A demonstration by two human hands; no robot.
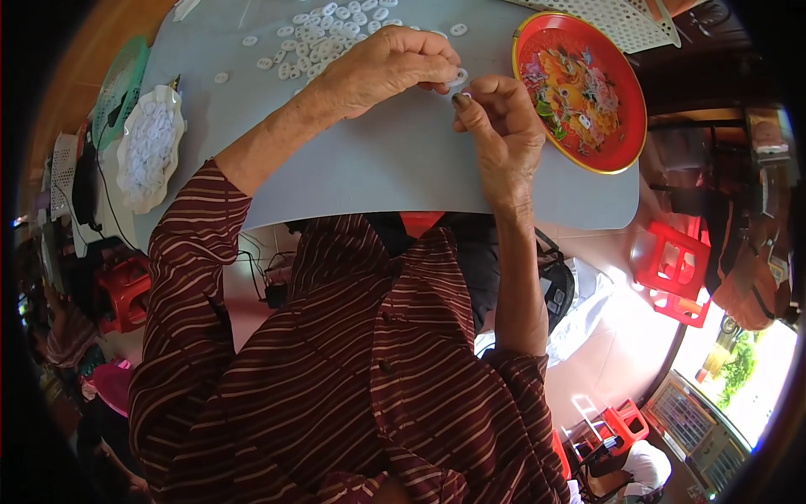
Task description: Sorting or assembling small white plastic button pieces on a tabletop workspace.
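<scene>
A grey table (336,176) bore a heap of white oval pieces (336,38) on its far side, a red flowered tray (641,109) at right and a filled white dish (179,126) at left. Red stools (674,262) stood at right. The left hand (386,71) pinched one white piece (457,77); the right hand (510,126) curled just beside it, its hold unclear. The pieces' marks were too small to read.

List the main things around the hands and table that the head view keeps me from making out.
- White oval piece, head view: partly hidden by the left hand holding it.
- Right hand's grip, head view: its thumb hides whether it pinches anything.
- Pile of white pieces, head view: partly covered by the left hand.
- Perforated white basket, head view: cut off by the upper edge.
</scene>
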